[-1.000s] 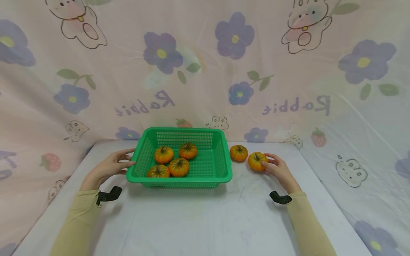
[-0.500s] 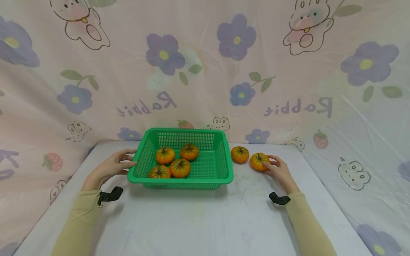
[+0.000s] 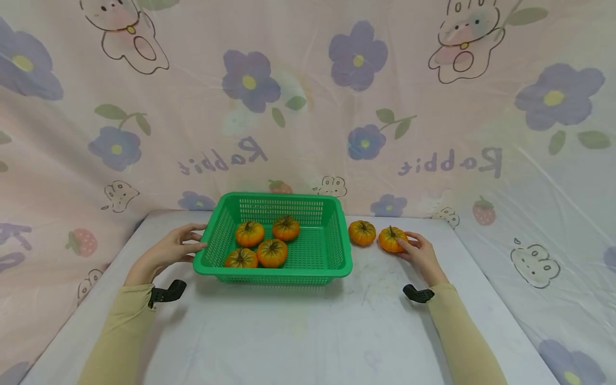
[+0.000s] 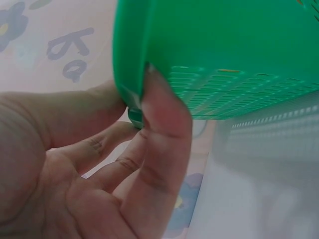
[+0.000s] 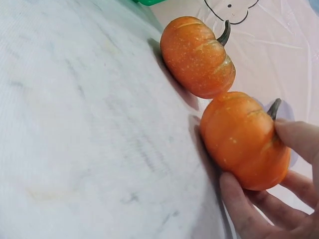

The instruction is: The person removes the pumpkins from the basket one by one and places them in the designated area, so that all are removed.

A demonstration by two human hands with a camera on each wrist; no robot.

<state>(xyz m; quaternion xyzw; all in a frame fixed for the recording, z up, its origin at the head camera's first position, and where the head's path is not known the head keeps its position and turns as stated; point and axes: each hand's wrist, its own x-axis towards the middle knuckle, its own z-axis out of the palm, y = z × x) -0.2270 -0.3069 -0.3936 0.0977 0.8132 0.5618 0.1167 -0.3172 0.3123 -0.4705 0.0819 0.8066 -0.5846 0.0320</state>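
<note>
At the left rim of a green plastic basket [image 3: 271, 271] is my left hand [image 3: 168, 250]. In the left wrist view its thumb and fingers [image 4: 167, 129] pinch that rim. Several small orange pumpkins [image 3: 272, 253] lie in the left and middle part of the basket. To the right of the basket, my right hand [image 3: 420, 254] holds another small pumpkin [image 5: 244, 144], thumb near its dark stem and fingers along its side and underneath. I cannot tell whether this pumpkin touches the table. A further pumpkin [image 3: 362, 233] sits between it and the basket.
A white table [image 3: 289, 331] carries everything. Behind and beside it hangs a pale pink cloth [image 3: 298, 133] printed with flowers and rabbits. The basket stands near the table's back edge.
The pumpkin in my right hand has shifted slightly back and right, away from the neighbouring pumpkin. My left hand stays at the basket rim. The whole head view has drifted slightly.
</note>
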